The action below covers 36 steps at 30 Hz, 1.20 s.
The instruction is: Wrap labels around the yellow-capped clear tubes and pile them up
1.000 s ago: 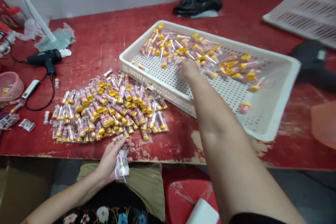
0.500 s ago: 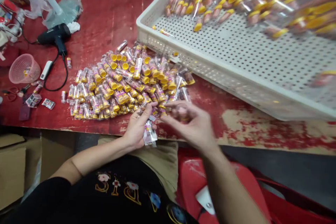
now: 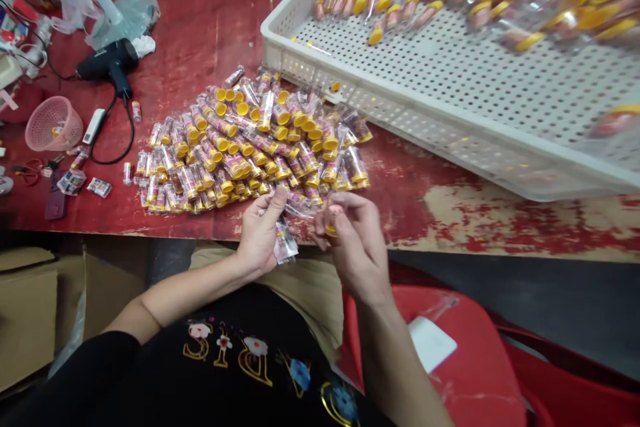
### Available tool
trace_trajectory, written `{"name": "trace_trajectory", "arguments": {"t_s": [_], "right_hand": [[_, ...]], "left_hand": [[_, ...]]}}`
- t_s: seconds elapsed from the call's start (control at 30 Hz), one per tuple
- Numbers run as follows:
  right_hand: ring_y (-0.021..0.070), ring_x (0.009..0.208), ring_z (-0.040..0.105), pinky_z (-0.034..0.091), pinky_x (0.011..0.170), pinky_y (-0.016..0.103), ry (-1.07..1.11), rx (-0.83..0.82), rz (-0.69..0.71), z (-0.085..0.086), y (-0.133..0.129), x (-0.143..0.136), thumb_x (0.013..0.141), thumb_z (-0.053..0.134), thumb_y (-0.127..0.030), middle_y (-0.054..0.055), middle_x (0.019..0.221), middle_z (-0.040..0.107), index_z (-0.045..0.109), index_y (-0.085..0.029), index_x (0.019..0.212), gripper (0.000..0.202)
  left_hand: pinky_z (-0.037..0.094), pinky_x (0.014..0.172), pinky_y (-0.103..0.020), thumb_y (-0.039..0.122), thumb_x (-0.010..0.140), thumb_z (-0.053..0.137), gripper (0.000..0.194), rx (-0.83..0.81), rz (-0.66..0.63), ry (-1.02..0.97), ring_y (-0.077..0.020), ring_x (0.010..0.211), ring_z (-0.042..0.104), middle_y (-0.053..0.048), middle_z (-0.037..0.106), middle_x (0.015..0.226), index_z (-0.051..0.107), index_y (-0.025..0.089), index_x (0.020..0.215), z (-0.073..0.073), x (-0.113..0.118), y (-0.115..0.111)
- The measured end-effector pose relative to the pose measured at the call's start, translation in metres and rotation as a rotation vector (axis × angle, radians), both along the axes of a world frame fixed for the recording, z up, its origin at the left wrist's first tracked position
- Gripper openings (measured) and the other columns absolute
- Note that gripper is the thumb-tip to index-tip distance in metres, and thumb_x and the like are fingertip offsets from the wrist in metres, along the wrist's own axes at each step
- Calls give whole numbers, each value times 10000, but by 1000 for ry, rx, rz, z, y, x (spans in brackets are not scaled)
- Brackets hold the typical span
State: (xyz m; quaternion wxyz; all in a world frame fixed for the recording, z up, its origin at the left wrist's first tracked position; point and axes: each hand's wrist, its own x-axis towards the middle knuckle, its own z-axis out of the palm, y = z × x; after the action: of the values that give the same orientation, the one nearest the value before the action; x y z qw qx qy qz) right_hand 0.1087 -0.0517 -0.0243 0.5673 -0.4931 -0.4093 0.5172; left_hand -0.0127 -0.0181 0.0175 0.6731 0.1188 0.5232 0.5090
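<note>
My left hand, thumb pressed over curled fingers, grips printed clear plastic wrappers at the table's front edge. To its right, my right hand is closed on a clear tube with a yellow cap. Clear plastic film shows between the two hands. Just behind them lies a wide pile of small capped tubes with yellow ends and purple labels.
A white perforated tray with bagged yellow-capped tubes stands at the right. At the left are a black heat gun with its cord, a pink basket and scissors. A red stool is below right.
My right hand has drawn back and closed on a capped tube. Clear film now shows between the hands. My left hand still holds the wrappers, and the view has shifted slightly.
</note>
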Motion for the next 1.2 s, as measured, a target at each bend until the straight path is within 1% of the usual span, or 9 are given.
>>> {"name": "trace_trajectory", "arguments": {"t_s": [0.07, 0.17, 0.4, 0.5, 0.6, 0.87, 0.97, 1.07, 1.2], "right_hand": [[155, 819, 622, 543, 676, 293, -208, 92, -59, 4, -12, 7, 987, 612, -383, 40, 981, 599, 564, -265, 1292, 331], [206, 1055, 638, 566, 873, 360, -469, 301, -140, 9, -23, 13, 938, 670, -245, 81, 1134, 623, 597, -249, 1317, 386], [168, 881, 671, 578, 779, 304, -830, 557, -182, 25, -25, 16, 829, 782, -82, 64, 1038, 688, 681, -276, 1321, 539], [187, 948, 679, 595, 811, 330, -756, 504, -201, 29, -31, 18, 863, 747, -97, 81, 1117, 691, 652, -314, 1402, 589], [233, 1120, 674, 600, 920, 411, -567, 407, -48, 28, -37, 20, 942, 605, -92, 104, 1252, 677, 620, -323, 1443, 552], [246, 1210, 681, 587, 1022, 427, -403, 415, -67, 24, -36, 15, 880, 653, -27, 68, 1315, 712, 653, -337, 1404, 608], [245, 1176, 698, 608, 970, 418, -382, 392, -136, 27, -35, 14, 877, 675, -41, 64, 1309, 711, 671, -346, 1378, 587], [272, 1234, 682, 588, 1020, 482, -398, 402, -86, 30, -35, 15, 898, 653, -58, 69, 1360, 697, 663, -352, 1387, 570], [273, 1275, 669, 585, 1041, 492, -356, 386, -22, 30, -36, 15, 910, 636, -62, 57, 1392, 690, 658, -366, 1390, 569]], "left_hand": [[432, 454, -180, 583, 543, 955, 598, -32, -22, -8, -45, 479, 501, 53, 613, 645, 613, 151, 774, 6, -3, 1], [445, 466, -183, 573, 561, 954, 588, -56, -47, -24, -41, 493, 505, 51, 618, 676, 617, 148, 787, 11, -5, 1], [447, 432, -169, 585, 537, 956, 603, 4, -140, -68, -38, 486, 527, 53, 630, 687, 635, 143, 793, 7, -5, -5], [447, 403, -190, 561, 499, 977, 627, 24, -162, -47, -63, 451, 580, 50, 670, 730, 655, 153, 850, 9, -5, -7], [456, 403, -202, 510, 511, 990, 604, 30, -167, -48, -81, 437, 592, 43, 685, 728, 668, 161, 883, 12, -6, -7], [502, 467, -190, 497, 611, 954, 628, 137, -377, -45, -87, 480, 623, -4, 717, 766, 744, 175, 1107, 20, -12, -6], [498, 473, -193, 431, 601, 971, 550, 150, -425, -24, -89, 498, 633, -30, 742, 815, 775, 170, 1043, 26, -18, -1], [494, 458, -212, 373, 579, 984, 452, 109, -492, 11, -89, 483, 620, -58, 755, 853, 781, 142, 911, 29, -23, 4], [496, 452, -203, 454, 599, 968, 553, 67, -481, -30, -89, 489, 626, -62, 768, 888, 787, 164, 1034, 27, -23, 4]]}}
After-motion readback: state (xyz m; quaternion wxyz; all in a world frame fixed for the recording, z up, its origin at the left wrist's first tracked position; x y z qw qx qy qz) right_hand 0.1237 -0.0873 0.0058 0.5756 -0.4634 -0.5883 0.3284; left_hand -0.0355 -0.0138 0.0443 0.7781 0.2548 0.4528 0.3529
